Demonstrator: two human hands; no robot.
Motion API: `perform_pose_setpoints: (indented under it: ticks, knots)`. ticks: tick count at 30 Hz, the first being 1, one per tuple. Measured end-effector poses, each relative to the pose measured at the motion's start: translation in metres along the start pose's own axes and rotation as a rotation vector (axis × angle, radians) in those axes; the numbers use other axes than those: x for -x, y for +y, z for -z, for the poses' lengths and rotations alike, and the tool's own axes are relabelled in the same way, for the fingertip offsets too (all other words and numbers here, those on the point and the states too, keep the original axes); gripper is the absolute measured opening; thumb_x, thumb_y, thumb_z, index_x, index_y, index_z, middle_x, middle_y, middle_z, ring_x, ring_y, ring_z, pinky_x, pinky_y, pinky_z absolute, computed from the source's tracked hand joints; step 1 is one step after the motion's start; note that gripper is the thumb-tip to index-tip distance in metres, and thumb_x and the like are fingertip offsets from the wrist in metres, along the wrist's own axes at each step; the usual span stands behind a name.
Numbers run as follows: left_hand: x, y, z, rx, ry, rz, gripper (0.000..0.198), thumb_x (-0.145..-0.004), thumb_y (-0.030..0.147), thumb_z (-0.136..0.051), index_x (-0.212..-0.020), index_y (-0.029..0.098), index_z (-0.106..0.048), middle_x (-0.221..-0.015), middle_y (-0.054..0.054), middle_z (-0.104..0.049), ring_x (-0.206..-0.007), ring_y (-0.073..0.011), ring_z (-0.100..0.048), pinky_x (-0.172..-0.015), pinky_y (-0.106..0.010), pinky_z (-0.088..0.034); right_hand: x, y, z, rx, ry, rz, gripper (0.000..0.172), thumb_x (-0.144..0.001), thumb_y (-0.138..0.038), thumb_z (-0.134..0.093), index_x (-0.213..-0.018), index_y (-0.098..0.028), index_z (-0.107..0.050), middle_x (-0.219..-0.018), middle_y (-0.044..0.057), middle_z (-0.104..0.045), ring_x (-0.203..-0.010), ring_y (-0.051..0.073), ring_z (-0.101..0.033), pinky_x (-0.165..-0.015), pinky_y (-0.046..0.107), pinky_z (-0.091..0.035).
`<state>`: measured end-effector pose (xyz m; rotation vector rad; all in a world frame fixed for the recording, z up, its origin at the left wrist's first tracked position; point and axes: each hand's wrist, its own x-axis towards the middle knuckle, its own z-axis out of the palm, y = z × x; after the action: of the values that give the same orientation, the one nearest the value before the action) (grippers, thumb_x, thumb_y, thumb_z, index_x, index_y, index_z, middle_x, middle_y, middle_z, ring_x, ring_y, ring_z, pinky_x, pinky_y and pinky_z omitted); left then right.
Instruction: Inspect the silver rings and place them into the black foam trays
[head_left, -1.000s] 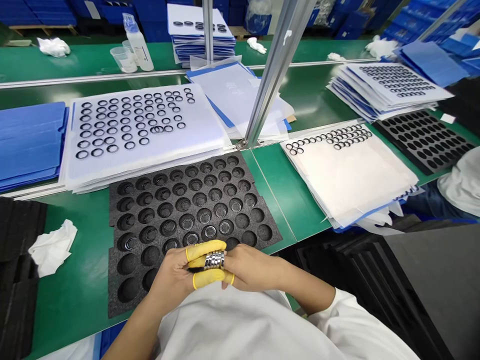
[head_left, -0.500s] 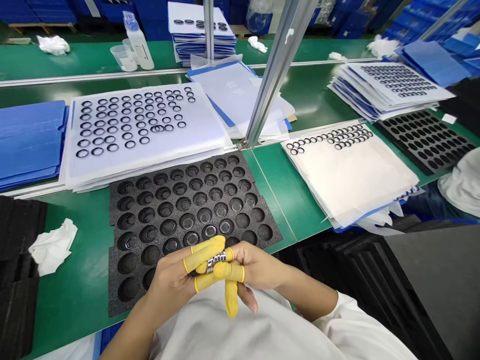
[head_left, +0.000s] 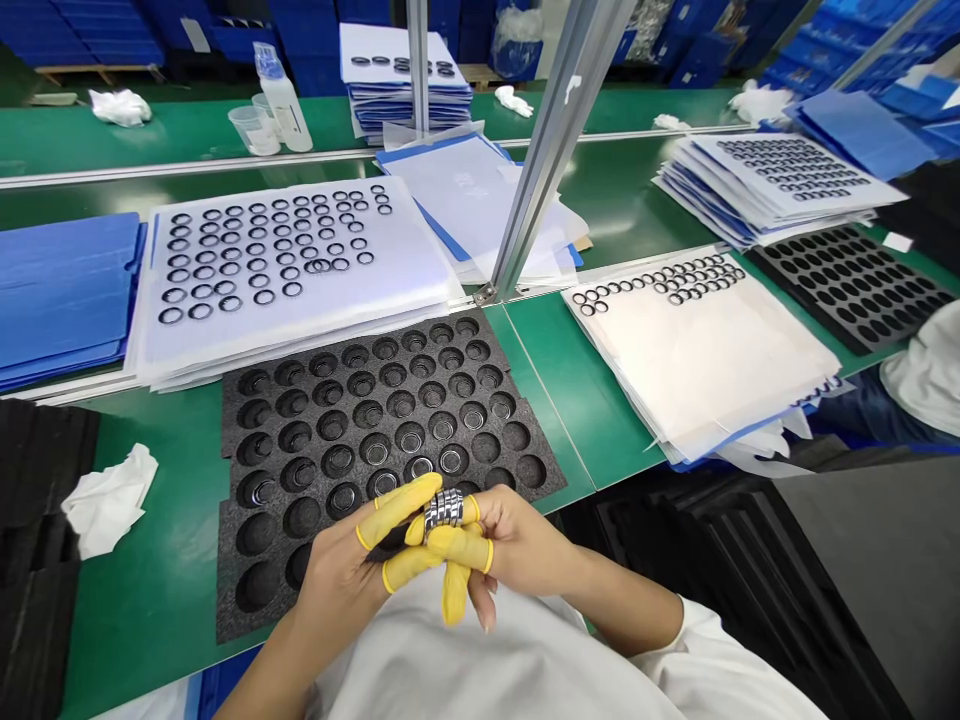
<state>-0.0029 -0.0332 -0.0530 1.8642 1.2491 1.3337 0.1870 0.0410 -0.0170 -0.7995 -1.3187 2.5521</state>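
My left hand [head_left: 349, 560] and my right hand [head_left: 510, 540] meet just above the near edge of a black foam tray [head_left: 247, 480]. Yellow finger cots cover several fingertips of both hands. Pinched between them is a short stack of shiny metal rings [head_left: 444, 508]. The tray has rows of round pockets; many of the far pockets hold a ring, while those at the near left look empty. Behind the tray, a white sheet [head_left: 405, 270] carries rows of loose black rings [head_left: 255, 250].
A slanted aluminium post [head_left: 555, 140] rises from the bench behind the tray. More white sheets with rings [head_left: 705, 350] lie to the right, another foam tray [head_left: 855, 285] beyond. A crumpled white cloth [head_left: 109, 498] lies left, blue sheets [head_left: 60, 290] far left. A bottle [head_left: 283, 95] stands behind.
My hands have risen slightly toward the tray with the ring stack. My right fingers have spread out and two now hang down below the stack.
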Motion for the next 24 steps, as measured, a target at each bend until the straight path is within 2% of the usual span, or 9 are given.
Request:
perform_pose_setpoints:
  ticks: [5, 10, 18, 24]
  knots:
    - [0.0020, -0.0015, 0.0045, 0.066, -0.007, -0.006, 0.057, -0.091, 0.023, -0.073, -0.146, 0.029, -0.056, -0.134, -0.007, -0.072, -0.115, -0.0213, -0.073, -0.097, -0.027, -0.061, 0.0028, -0.0029, -0.0017, 0.010, -0.072, 0.014, 0.068, -0.084, -0.069, -0.067, -0.112, -0.008, -0.073, -0.062, 0.001, -0.072, -0.034, 0.003, -0.051, -0.043, 0.017, -0.034]
    - [-0.0011, 0.0033, 0.0063, 0.090, 0.009, 0.017, 0.050, -0.090, 0.024, -0.075, -0.138, 0.030, -0.063, -0.123, -0.004, -0.078, -0.109, -0.0204, -0.076, -0.091, -0.023, -0.063, 0.0040, -0.0023, -0.0028, 0.011, -0.065, -0.001, 0.068, -0.083, -0.069, -0.067, -0.113, -0.008, -0.073, -0.069, 0.004, -0.075, -0.036, 0.003, -0.053, -0.044, 0.017, -0.035]
    - [0.0056, 0.0019, 0.0046, 0.123, -0.011, 0.068, 0.060, -0.088, 0.025, -0.077, -0.144, 0.031, -0.058, -0.134, -0.007, -0.072, -0.117, -0.0246, -0.073, -0.097, -0.028, -0.062, 0.0026, -0.0007, -0.0049, 0.006, -0.012, 0.062, 0.063, -0.086, -0.066, -0.066, -0.110, -0.008, -0.074, -0.055, -0.002, -0.068, -0.032, 0.003, -0.048, -0.041, 0.018, -0.031]
    - [0.0037, 0.0024, 0.0050, 0.050, -0.001, 0.021, 0.057, -0.094, 0.024, -0.069, -0.148, 0.032, -0.053, -0.134, -0.006, -0.073, -0.116, -0.0207, -0.073, -0.099, -0.027, -0.060, 0.0021, -0.0016, -0.0054, -0.014, -0.007, 0.052, 0.062, -0.084, -0.066, -0.068, -0.104, -0.008, -0.074, -0.056, -0.002, -0.068, -0.032, 0.002, -0.048, -0.039, 0.016, -0.031]
